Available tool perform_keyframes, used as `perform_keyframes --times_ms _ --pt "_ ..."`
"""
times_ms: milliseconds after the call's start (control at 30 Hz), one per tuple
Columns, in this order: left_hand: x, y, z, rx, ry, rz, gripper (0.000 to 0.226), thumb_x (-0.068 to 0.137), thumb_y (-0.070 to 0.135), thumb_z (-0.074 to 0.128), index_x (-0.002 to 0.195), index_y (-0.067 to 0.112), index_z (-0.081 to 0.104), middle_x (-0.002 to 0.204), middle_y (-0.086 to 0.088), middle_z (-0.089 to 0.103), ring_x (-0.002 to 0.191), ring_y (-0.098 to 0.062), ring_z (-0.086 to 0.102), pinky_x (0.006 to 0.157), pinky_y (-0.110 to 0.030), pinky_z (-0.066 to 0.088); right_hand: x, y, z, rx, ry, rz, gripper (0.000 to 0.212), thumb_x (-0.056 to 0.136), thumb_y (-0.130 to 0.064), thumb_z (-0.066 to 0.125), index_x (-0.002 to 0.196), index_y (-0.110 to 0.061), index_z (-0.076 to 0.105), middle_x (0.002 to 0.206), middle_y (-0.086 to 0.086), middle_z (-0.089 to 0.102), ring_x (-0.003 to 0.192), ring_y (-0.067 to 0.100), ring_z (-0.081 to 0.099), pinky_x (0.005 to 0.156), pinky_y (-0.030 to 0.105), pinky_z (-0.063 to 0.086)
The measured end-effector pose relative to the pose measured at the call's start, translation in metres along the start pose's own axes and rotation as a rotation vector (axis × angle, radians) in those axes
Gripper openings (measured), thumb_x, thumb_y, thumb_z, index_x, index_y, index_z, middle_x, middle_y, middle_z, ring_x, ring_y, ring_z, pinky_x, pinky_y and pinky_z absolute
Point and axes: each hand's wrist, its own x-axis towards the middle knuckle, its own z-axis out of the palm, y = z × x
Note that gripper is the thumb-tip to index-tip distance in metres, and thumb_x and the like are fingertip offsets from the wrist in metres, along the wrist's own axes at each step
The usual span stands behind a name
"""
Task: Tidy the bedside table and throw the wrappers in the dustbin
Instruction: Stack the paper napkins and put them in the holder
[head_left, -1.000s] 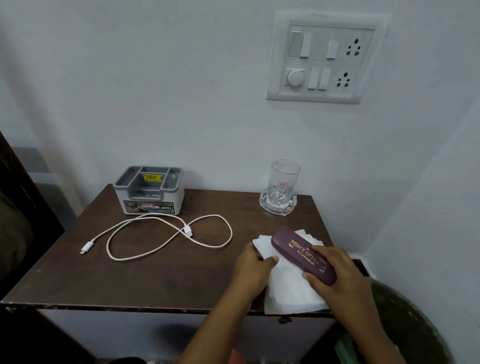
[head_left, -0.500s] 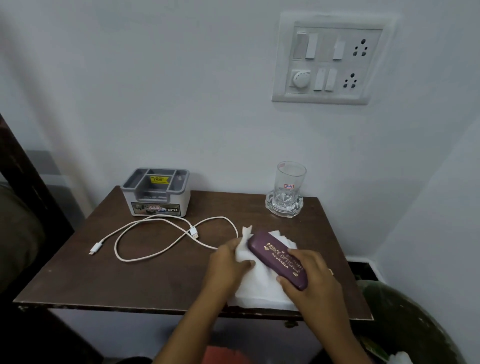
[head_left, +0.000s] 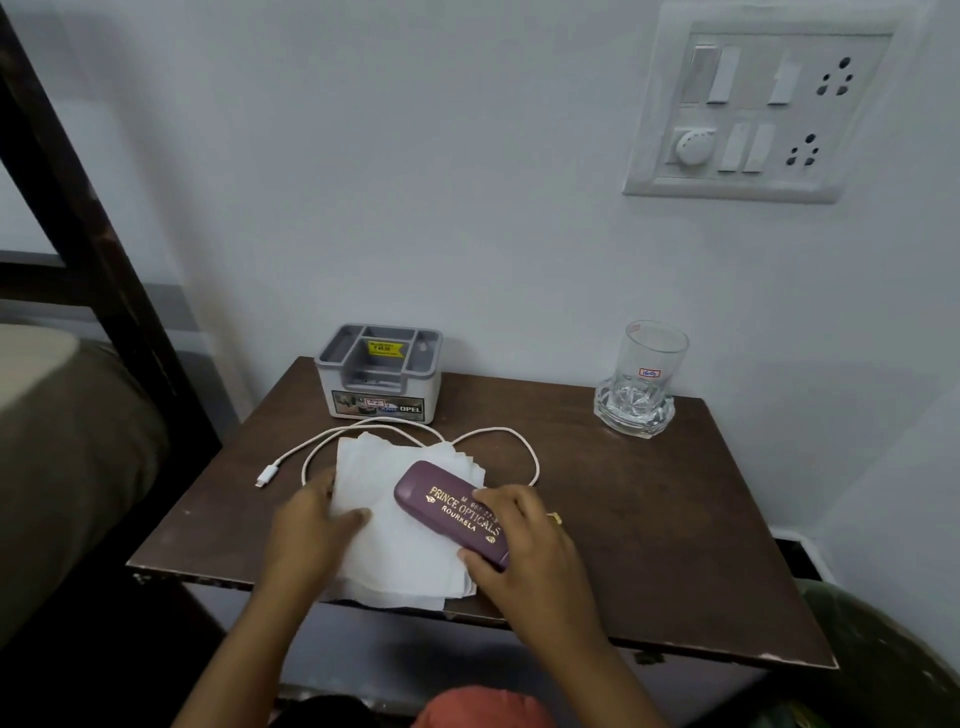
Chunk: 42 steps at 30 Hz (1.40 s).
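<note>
We take the middle of the table (head_left: 649, 519) as our clock, with twelve o'clock at the wall. A stack of white paper sheets (head_left: 384, 561) lies from the middle out to seven o'clock, and its near edge hangs just over the front edge of the table. On top of the stack lies a maroon glasses case (head_left: 441, 499) with gold lettering, slanted so one end points to ten o'clock and the other to four.

Our left hand (head_left: 311, 525) holds the stack at its left edge, thumb pressed on top. We cannot tell whether the fingers reach under the paper. Our right hand (head_left: 524, 545) grips the case, fingers curled over its right end and thumb against the near side.

A white cable (head_left: 511, 432) loops on the table from behind the stack, part of it under the paper, with its plug at nine o'clock. At eleven o'clock a grey box (head_left: 379, 379) with open compartments stands against the wall. At two o'clock a clear glass (head_left: 652, 353) stands upright in a cut-glass dish (head_left: 634, 418).

A white switch panel (head_left: 769, 109) is on the wall above the glass. The dark green dustbin (head_left: 893, 670) sits on the floor off the table's four o'clock corner. A bed (head_left: 62, 441) lies to the left at nine o'clock.
</note>
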Motion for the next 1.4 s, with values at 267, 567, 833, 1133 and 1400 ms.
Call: perform_keyframes --times_ms 267,567,833,1133,1400 --pt "-0.039 0.069 0.066 -0.140 0.015 0.422 0.041 0.090 0.012 0.057 0.131 0.015 0.052 0.135 -0.006 0.052 0.124 -0.022 0.048 0.106 -0.034 0.037 0.007 0.038 -0.052 0.157 0.039 0.027 0.050 0.066 -0.027 0.080 0.111 -0.030 0.058 0.114 -0.016 0.055 0.103 -0.007 0.050 0.087 0.002 0.030" --pt "-0.045 0.108 0.147 -0.254 -0.344 0.548 0.066 0.077 0.013 0.074 0.136 0.018 0.047 0.133 0.000 0.055 0.118 -0.008 0.054 0.105 -0.027 0.041 -0.010 0.145 -0.137 0.210 -0.067 0.160 0.053 0.067 -0.019 0.083 0.111 -0.033 0.057 0.121 -0.017 0.056 0.114 0.002 0.052 0.096 0.026 0.045" --pt "-0.041 0.111 0.163 -0.129 -0.215 0.546 0.054 0.076 0.018 0.074 0.127 0.020 0.055 0.124 0.002 0.061 0.112 -0.011 0.058 0.096 -0.021 0.043 -0.002 0.173 -0.134 0.231 -0.145 0.152 0.051 0.068 -0.024 0.082 0.107 -0.040 0.053 0.121 -0.025 0.055 0.114 0.004 0.052 0.095 0.030 0.046" --pt "-0.055 0.093 0.124 -0.055 -0.129 0.558 0.056 0.082 0.021 0.068 0.133 0.032 0.048 0.132 0.008 0.057 0.118 -0.009 0.054 0.097 -0.016 0.038 -0.014 0.144 -0.136 0.021 0.001 0.184 0.079 0.065 -0.046 0.076 0.133 -0.041 0.037 0.145 -0.013 0.037 0.138 0.011 0.026 0.111 0.035 0.023" --pt "-0.038 0.015 0.045 0.030 0.193 0.376 0.024 0.086 0.018 0.065 0.110 0.020 0.067 0.115 0.001 0.068 0.105 -0.016 0.061 0.092 -0.027 0.042 -0.013 0.025 -0.046 0.373 0.136 0.119 0.015 0.079 -0.018 0.073 0.092 -0.024 0.069 0.091 -0.016 0.065 0.086 0.000 0.063 0.076 0.015 0.048"
